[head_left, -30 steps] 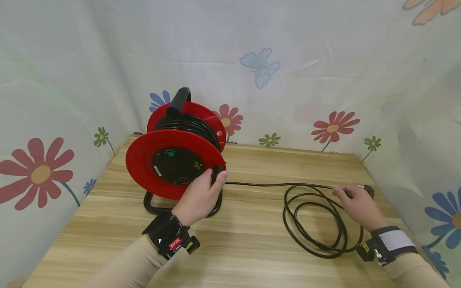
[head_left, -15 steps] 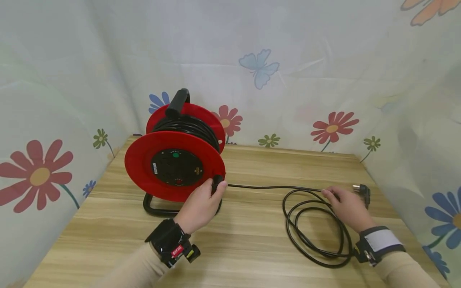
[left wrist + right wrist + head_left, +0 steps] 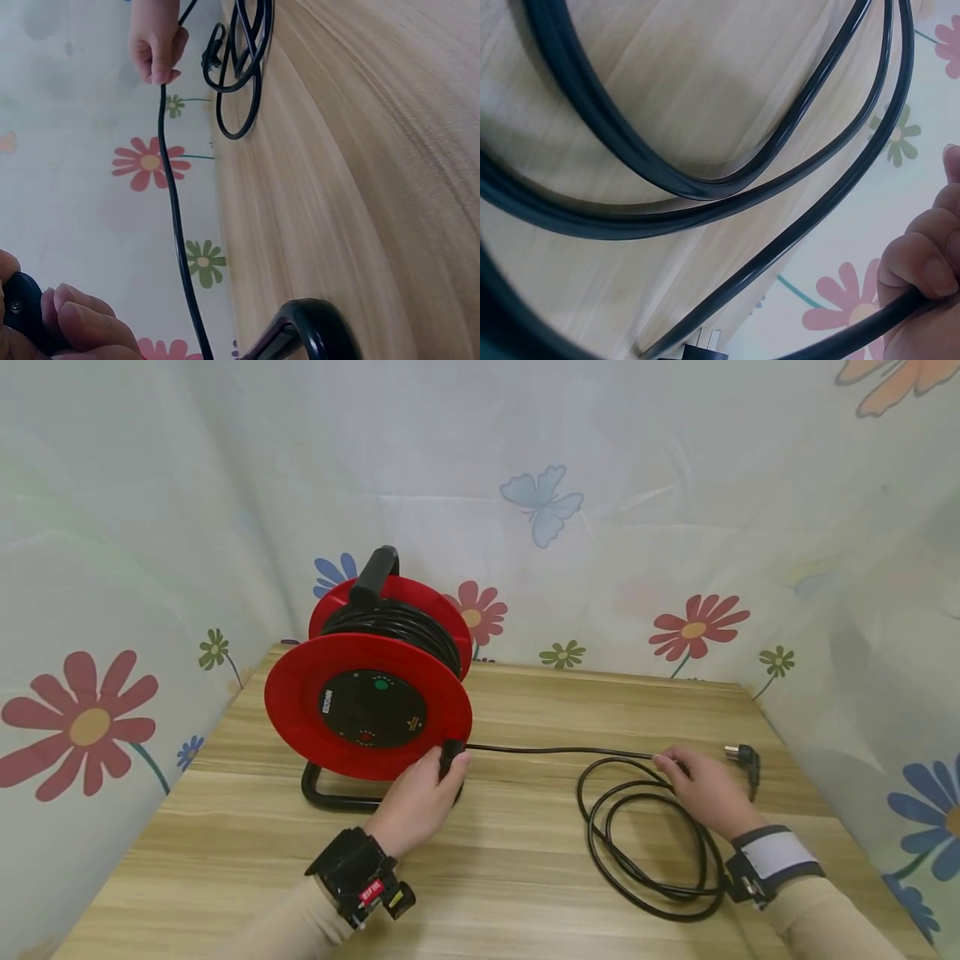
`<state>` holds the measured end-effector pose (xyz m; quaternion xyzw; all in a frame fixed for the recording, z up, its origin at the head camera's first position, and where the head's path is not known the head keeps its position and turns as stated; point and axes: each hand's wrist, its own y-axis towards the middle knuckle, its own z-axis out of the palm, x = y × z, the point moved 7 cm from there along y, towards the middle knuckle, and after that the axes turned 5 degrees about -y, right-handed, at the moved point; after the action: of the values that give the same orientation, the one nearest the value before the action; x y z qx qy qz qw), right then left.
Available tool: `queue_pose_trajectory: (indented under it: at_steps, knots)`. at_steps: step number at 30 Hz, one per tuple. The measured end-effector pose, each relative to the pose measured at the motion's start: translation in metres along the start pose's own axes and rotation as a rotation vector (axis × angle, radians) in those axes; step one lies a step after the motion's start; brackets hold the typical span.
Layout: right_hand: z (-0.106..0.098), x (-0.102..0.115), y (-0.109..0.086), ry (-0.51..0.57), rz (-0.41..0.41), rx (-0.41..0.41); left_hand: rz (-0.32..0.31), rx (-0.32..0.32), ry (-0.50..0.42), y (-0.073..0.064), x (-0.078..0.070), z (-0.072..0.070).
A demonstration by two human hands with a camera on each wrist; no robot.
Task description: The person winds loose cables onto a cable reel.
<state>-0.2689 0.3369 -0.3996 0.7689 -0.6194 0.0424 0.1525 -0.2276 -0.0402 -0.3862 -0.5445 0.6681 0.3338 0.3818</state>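
In the head view a red cable reel (image 3: 296,693) stands on its black frame at left, with black cable wound between its discs. My left hand (image 3: 416,806) pinches the black crank knob (image 3: 452,753) low on the front disc's right side. My right hand (image 3: 708,792) pinches the black cable (image 3: 555,750), which runs nearly straight from the reel. In the right wrist view, curled fingers (image 3: 922,266) hold that cable above loose loops (image 3: 709,189). The three-pin plug (image 3: 746,762) sits just right of my right hand. The left wrist view shows the knob (image 3: 24,307) between thumb and fingers.
Everything rests on a wood-grain table (image 3: 517,877). A pale curtain (image 3: 615,543) printed with flowers and a butterfly hangs behind and at both sides. The reel's black carrying handle (image 3: 375,575) rises at its top, and its tube foot (image 3: 337,800) touches the table.
My left hand has moved the knob downward, and the front disc has turned clockwise. The right hand has shifted left toward the reel with the cable; the plug and loops have shifted left too.
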Motion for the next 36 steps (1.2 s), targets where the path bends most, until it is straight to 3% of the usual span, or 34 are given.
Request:
queue_pose_trajectory:
  at_steps: [10,23,30,36]
  knots:
    - [0.000,0.012,0.006,0.009,-0.021,-0.016,0.007,-0.001,0.004,-0.002,0.008,0.000]
    - [0.004,0.032,0.017,0.062,-0.014,0.048,-0.066,0.036,-0.026,-0.003,0.033,-0.006]
    - [0.020,0.050,0.030,0.090,-0.047,0.039,-0.094,0.028,-0.106,-0.006,0.063,-0.012]
    - [0.034,0.063,0.033,0.112,-0.064,0.046,-0.180,-0.007,-0.212,-0.016,0.090,-0.012]
